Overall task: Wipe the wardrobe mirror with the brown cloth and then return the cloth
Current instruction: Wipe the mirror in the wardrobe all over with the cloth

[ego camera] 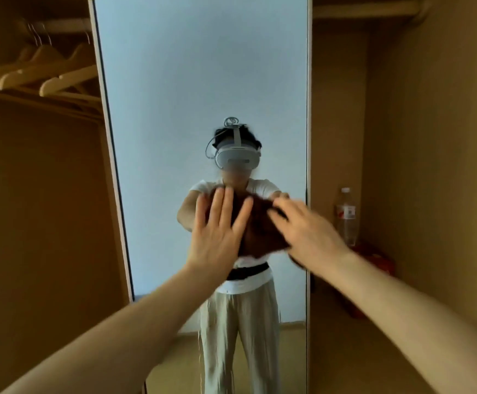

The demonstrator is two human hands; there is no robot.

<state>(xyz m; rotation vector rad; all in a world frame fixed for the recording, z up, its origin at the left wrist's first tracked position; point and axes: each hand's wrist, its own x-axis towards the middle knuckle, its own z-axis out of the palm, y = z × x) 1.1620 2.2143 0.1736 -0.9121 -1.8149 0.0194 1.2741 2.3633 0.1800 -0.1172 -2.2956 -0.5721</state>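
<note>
Floor (359, 351): red object (373, 268) (bottle (346, 217) beside).

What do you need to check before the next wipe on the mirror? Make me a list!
1. Brown cloth against the wardrobe mirror: ok, it sits between both hands at the glass.
2. Left hand flat on the cloth, fingers straight: ok.
3. Right hand holding the cloth: cannot tell, it is blurred.
4. Water bottle beside the mirror's right edge, upright and apart from the right arm: ok.
5. Smears on the glass: cannot tell.
</note>
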